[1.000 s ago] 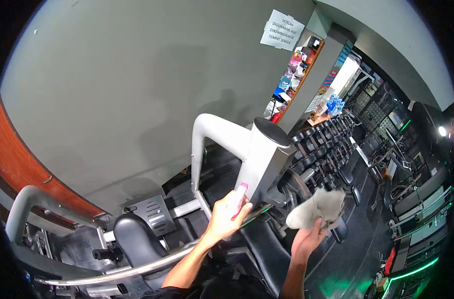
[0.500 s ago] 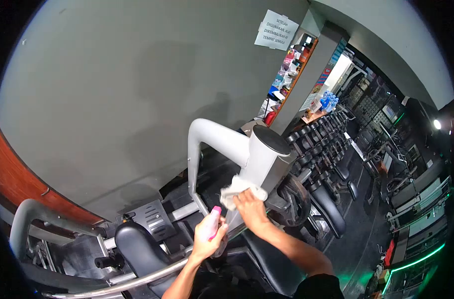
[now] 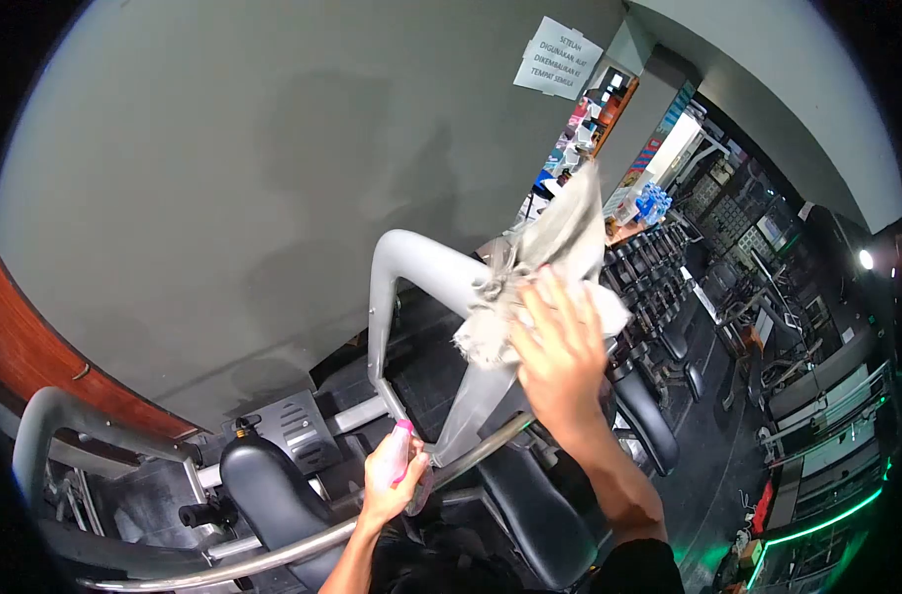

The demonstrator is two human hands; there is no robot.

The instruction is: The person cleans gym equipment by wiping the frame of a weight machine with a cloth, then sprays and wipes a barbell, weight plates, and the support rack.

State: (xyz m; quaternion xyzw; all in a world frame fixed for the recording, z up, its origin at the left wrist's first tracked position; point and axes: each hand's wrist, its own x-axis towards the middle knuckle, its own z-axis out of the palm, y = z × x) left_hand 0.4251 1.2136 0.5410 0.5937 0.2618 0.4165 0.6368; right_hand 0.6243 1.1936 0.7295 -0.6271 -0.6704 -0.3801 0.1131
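My left hand (image 3: 392, 480) is closed around a spray bottle with a pink and white head (image 3: 400, 445) and a clear body. It is low in the view, beside the foot of a grey machine post. My right hand (image 3: 560, 361) has a crumpled off-white cloth (image 3: 555, 262) under its outstretched fingers, at the top of the thick grey machine frame (image 3: 426, 267). One corner of the cloth flares upward, and the cloth hides the post's black top cap. The lower post (image 3: 476, 406) shows beneath it.
A curved metal handrail (image 3: 302, 540) crosses in front of me, with black padded seats (image 3: 263, 485) near it. Dumbbell racks (image 3: 659, 257) line the right. A grey wall (image 3: 203, 148) with a paper sign (image 3: 558, 57) stands ahead.
My right hand has moved up from the post's side to its top, and the cloth has spread out and flared upward. My left hand with the bottle has shifted slightly left and down.
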